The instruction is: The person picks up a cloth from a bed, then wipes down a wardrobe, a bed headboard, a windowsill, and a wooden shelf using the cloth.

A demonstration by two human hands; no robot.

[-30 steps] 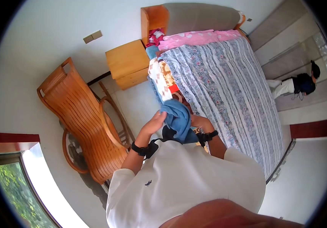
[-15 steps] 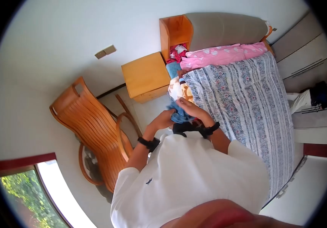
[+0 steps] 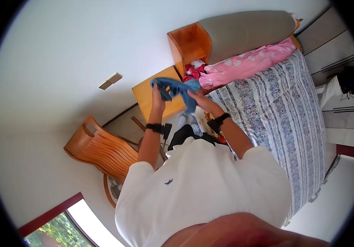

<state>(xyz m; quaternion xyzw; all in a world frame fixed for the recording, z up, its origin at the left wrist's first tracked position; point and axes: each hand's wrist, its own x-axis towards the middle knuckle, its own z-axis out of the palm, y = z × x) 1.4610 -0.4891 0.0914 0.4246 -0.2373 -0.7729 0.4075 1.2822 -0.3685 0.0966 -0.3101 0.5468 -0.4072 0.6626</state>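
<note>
A blue piece of clothing (image 3: 182,87), denim-like, is stretched between my two hands, raised in front of me over the wooden nightstand (image 3: 144,94). My left hand (image 3: 157,98) grips its left end, where the cloth loops over the fingers. At the other end, my right hand (image 3: 203,102) has hold of the edge, and part of the cloth hangs down beside it. The middle sags with gaps showing through, so the garment's exact kind is unclear. Each wrist carries a black strap.
To the right is a bed with a striped floral cover (image 3: 267,107) and pink bedding (image 3: 247,59). Red and white cloth (image 3: 194,69) lies by the headboard shelf (image 3: 187,43). A slatted wooden chair (image 3: 102,148) stands left. A person in white trousers (image 3: 331,91) is at far right.
Both hands have lifted the blue garment up and away from my body. It was bunched between them and is now spread out, with the hands farther apart. The view has tilted.
</note>
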